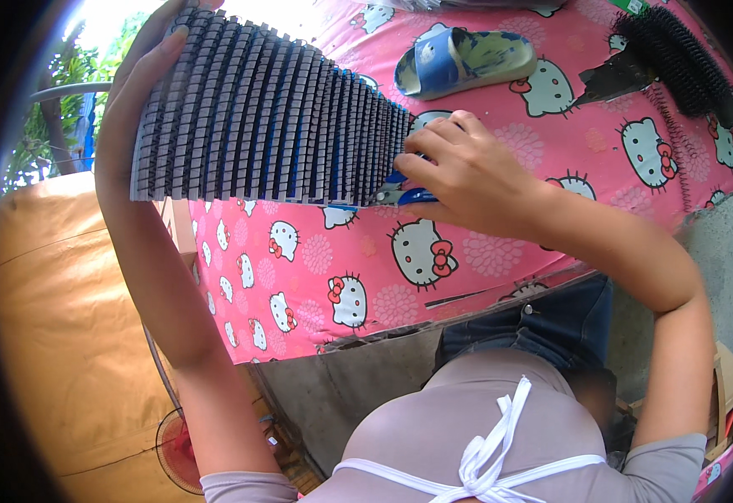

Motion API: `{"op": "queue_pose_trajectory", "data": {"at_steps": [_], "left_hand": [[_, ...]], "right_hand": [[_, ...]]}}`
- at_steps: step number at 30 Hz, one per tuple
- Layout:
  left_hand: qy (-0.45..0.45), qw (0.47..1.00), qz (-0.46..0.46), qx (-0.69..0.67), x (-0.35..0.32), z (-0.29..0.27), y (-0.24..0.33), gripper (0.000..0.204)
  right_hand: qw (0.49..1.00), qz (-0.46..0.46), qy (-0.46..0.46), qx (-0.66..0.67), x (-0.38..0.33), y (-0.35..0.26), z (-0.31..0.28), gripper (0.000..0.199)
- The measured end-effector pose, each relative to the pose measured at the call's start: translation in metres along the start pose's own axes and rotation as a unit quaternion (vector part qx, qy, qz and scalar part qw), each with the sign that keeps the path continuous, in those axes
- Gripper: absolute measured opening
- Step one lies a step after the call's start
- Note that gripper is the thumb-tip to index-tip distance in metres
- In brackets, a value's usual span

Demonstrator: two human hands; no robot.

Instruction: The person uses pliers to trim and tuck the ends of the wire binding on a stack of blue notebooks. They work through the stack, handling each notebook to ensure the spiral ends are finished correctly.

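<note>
A long sheet-like stack of black and grey ribbed strips (257, 117), with blue showing in the gaps, is held up at the left over the pink table cover. I cannot tell its exact kind. My left hand (144, 71) is closed round its far-left end, thumb on the top face and the other fingers mostly hidden behind it. At the narrow right end, my right hand (459, 168) is curled, its fingertips pinching at the edge. Just below those fingertips a small glossy blue piece (418, 196) shows, partly hidden.
A blue and pale-green slide sandal (467, 63) lies beyond my right hand on the pink cartoon-print table cover (484, 251). Bundled black ribbed strips (677, 67) lie at the far right, near a torn dark patch. A red fan (178, 448) stands at the lower left.
</note>
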State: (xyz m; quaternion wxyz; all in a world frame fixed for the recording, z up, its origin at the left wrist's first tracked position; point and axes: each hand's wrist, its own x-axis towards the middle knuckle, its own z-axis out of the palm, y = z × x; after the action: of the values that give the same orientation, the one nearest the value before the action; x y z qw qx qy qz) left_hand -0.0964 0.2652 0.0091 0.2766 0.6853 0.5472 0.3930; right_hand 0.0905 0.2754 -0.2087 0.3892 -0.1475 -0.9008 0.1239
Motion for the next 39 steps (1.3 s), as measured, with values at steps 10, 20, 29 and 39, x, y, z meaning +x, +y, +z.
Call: {"op": "queue_pose_trajectory", "data": {"at_steps": [10, 20, 29, 39], "left_hand": [[-0.002, 1.000, 0.006, 0.024, 0.002, 0.000, 0.000, 0.054], [-0.009, 1.000, 0.005, 0.012, 0.001, -0.002, 0.000, 0.055], [-0.007, 1.000, 0.002, 0.025, 0.000, 0.001, 0.001, 0.055], [0.051, 0.997, -0.045, 0.045, 0.012, -0.024, -0.011, 0.045]], "right_hand": [[0.695, 0.439, -0.326, 0.466, 0.033, 0.012, -0.025, 0.037], [0.999, 0.001, -0.029, 0.025, -0.001, 0.002, -0.004, 0.038], [0.771, 0.402, -0.345, 0.355, 0.037, 0.011, -0.029, 0.039], [0.999, 0.020, -0.027, -0.031, -0.009, 0.009, -0.002, 0.042]]}}
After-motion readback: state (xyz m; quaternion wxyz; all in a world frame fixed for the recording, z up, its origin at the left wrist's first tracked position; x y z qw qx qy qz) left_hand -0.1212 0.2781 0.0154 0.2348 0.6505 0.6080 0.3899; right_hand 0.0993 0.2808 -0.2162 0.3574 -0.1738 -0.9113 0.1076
